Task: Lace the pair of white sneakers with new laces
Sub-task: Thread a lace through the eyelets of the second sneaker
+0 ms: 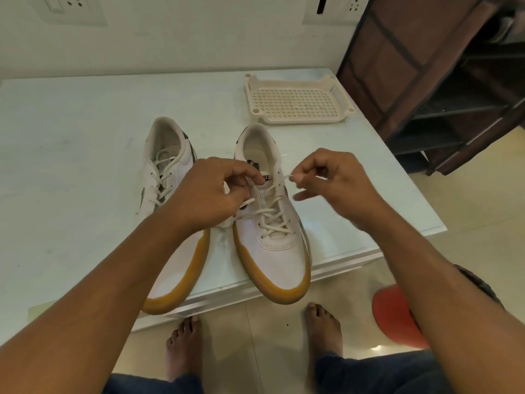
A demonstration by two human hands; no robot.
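Both shoes sit on the white table [71,137] with their toes pointing at the person and hanging a little over the near edge, which puts the eyelets right under the hands. The left-side sneaker [167,166] looks laced and sits just beside its mate, partly behind the forearm. All the work is on the right-side sneaker [281,260]: its lace [272,220] crisscrosses most of the way up. The right hand [332,183] pinches one lace end between thumb and fingers [301,177], drawn out to the side, I'd guess to take up slack. The left hand [216,189] is curled at the top of the tongue and seems to grip the other strand, holding the shoe steady against that pull. From here it looks like only the top eyelets remain. A slotted plastic tray [298,100] lies at the far end of the table.
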